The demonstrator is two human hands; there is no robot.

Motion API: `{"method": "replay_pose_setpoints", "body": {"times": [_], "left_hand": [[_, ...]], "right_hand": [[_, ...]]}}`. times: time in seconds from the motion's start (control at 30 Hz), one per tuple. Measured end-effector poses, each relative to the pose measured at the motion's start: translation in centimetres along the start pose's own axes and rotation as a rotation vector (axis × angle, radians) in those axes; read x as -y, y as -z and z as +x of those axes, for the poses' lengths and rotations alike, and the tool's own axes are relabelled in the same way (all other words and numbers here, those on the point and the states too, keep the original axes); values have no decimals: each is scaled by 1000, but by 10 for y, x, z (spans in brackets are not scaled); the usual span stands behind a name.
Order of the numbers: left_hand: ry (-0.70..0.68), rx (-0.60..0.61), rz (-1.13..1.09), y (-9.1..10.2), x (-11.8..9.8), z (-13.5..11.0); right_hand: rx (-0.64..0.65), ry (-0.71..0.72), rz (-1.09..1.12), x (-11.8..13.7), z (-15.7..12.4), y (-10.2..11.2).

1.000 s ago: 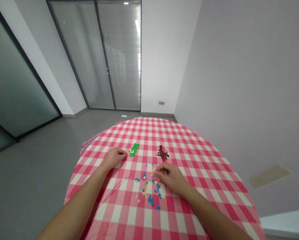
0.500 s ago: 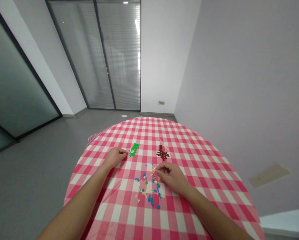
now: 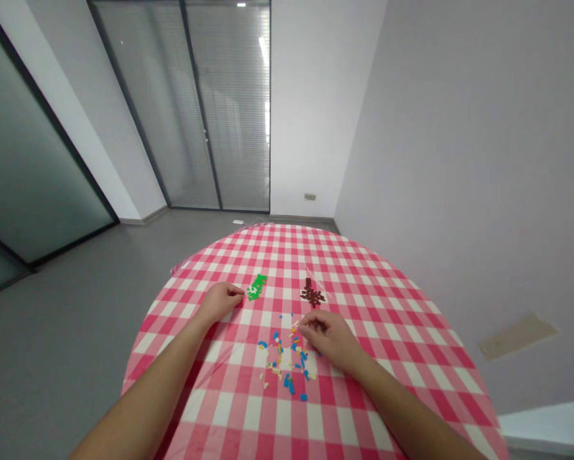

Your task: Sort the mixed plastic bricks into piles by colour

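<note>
My left hand (image 3: 221,302) is at the left edge of a heap of small green building bricks (image 3: 257,287), thumb and fingertips pinched together. Whatever may be between those fingertips is too small to make out. Over the upper right side of a scatter of blue, yellow and white bricks (image 3: 291,386) is my right hand (image 3: 332,335). Its fingers are curled, with thumb and forefinger close together by some pale and orange pieces. I cannot tell whether it pinches one. A pile of dark brown bricks (image 3: 312,294) lies just beyond the right hand.
Everything lies on a round table with a red-and-white checked tablecloth (image 3: 268,434). A plain wall (image 3: 459,160) runs along the right. Behind the table stand glass partitions with blinds (image 3: 234,115), and a white power strip (image 3: 238,222) lies on the floor.
My left hand has shifted very slightly left, away from the green bricks. The right hand and the brick groups look the same.
</note>
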State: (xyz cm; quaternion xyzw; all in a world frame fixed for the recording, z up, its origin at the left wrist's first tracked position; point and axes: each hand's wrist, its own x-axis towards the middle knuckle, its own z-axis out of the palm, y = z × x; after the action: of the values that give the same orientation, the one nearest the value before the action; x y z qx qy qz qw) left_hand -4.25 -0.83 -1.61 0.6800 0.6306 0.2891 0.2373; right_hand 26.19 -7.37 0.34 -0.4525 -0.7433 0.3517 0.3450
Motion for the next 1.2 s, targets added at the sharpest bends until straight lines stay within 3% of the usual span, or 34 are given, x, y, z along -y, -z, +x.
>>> {"method": "replay_pose_setpoints", "body": {"times": [0.47,0.73,0.87,0.93,0.97,1.1,1.2], "left_hand": [[-3,-22,50,-4,-7,-4],[-75,-15,98,-9,-12,-4],[-65,-49,73,-5,-21,-9],[-147,-63,15,-4,-32,-15],[-233,-4,-37,-4,-38,-19],[-536,471,-141,-5,-65,-37],[-612,644,-178,-7,-76,-45]], "right_hand": [[-18,-2,-15,2,1,2],[-31,-19,-29,0,1,2],[-27,-13,-47,0,1,2],[-26,-9,-48,1,2,2],[-27,-8,-46,1,2,2],[-36,-6,-38,0,1,1],[-43,1,-31,-1,2,0]]}}
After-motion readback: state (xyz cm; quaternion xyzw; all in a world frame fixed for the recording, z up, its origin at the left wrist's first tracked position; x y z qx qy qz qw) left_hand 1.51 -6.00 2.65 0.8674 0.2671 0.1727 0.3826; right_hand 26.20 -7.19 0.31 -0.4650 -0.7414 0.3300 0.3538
